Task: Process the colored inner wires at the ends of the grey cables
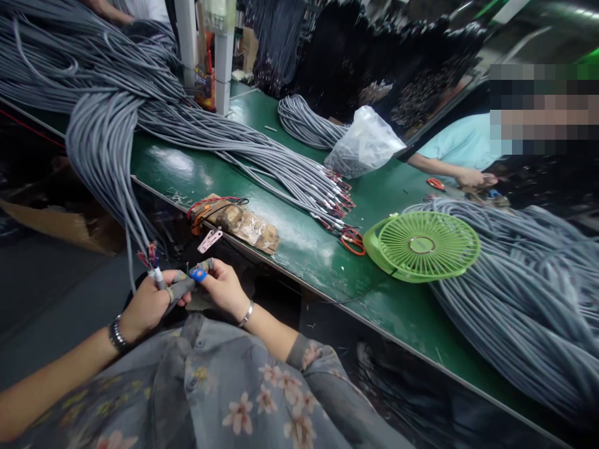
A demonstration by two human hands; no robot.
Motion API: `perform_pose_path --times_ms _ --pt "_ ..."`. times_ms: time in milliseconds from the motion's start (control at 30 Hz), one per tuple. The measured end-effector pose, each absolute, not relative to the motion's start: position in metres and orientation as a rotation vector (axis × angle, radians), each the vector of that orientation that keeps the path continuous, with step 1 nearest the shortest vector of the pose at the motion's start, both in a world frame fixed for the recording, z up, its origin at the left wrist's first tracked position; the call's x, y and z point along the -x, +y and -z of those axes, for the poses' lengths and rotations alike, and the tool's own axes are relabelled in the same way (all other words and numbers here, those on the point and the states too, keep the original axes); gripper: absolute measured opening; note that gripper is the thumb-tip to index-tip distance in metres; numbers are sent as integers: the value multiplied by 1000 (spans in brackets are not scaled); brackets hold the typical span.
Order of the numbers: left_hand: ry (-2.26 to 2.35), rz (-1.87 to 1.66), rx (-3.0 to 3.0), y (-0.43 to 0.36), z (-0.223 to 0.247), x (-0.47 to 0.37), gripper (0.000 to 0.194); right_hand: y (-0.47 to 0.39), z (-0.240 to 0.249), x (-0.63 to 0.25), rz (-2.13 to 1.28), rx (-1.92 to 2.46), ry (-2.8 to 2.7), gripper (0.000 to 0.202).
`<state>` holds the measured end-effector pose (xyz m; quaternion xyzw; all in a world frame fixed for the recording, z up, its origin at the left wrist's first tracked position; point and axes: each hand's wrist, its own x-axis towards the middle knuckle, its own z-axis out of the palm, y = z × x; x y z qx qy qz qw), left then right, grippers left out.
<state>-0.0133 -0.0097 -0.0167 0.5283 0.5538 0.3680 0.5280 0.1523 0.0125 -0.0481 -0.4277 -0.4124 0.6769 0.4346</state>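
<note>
Left hand [147, 305]: grip closed around the end of a grey cable [158, 277], stripped coloured wire tips [150, 254] sticking up above the fist. Right hand [223, 288]: grip pinched on the same cable end from the other side; fingertips taped, blue tape on one. Both hands sit low, in front of the lap, below the desk edge [327, 293].

The held cable belongs to a hanging bundle [105, 162] that drapes off the green desk from a large grey heap [70, 56] at upper left. More stripped ends [334, 199] lie fanned on the desk surface, near a green fan [423, 244] lying flat. A taped brown block [248, 226] with red wires sits at the near edge; a pink clip [209, 239] hangs just off it. Clear plastic bag [362, 146] further back. Another cable pile [528, 293] at right.

A co-worker's hand [470, 179] works across the desk, well apart; red tool [435, 183] beside it.

Risks, as judged: the bundle's weight pulls on the held end, so a slack pinch could let it slide out of the fist. Thin stripped strands could bend or fray if squeezed. Neighbouring cables hang close, easy to snag or to pick up the wrong one. The pink clip at the edge looks ready to drop if knocked.
</note>
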Motion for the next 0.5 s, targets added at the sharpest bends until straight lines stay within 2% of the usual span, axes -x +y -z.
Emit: perform_pose_path --times_ms 267,500 --pt "1356 -948 -1108 -11 19 15 30 14 59 -150 -1781 1053 -634 44" --pt "1388 -934 -1147 -10 16 15 35 13 47 -154 -1888 1017 -900 52"
